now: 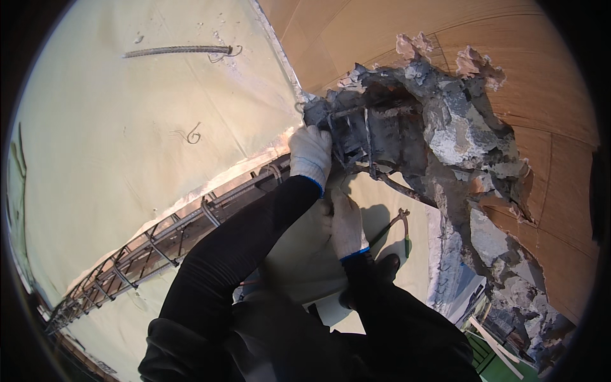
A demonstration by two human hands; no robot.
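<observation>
Where the long rebar cage (238, 186) meets the broken concrete (458, 137), the left hand (312, 156) is found at the junction itself. The cage's long axis runs obliquely, from the near left to the far right, and leads up to that hand; the main length lies to the hand's left and toward the near side. The exposed bars (368, 137) in the concrete cavity lie immediately to its right, with at least one tie bar set crosswise to the others.

Condition of the left hand: gloved, fingers bent inward against the cavity's left edge. Whatever may be between the fingertips is concealed, so a grasp cannot be confirmed. Condition of the right hand (347, 223): gloved, fingers partly curled, placed to the near side of the left hand and slightly right. It cannot be determined whether it holds anything. Of the two, the left hand is clearly the nearer to the cage; the right is set off from it, below the cavity's near edge.

Also noted: a pair of pincers (406, 230) with a green handle, to the right of the right hand and apart from it. A loose ribbed bar (178, 51) lies at the far left on the pale sheet (95, 121), well away from both hands.
</observation>
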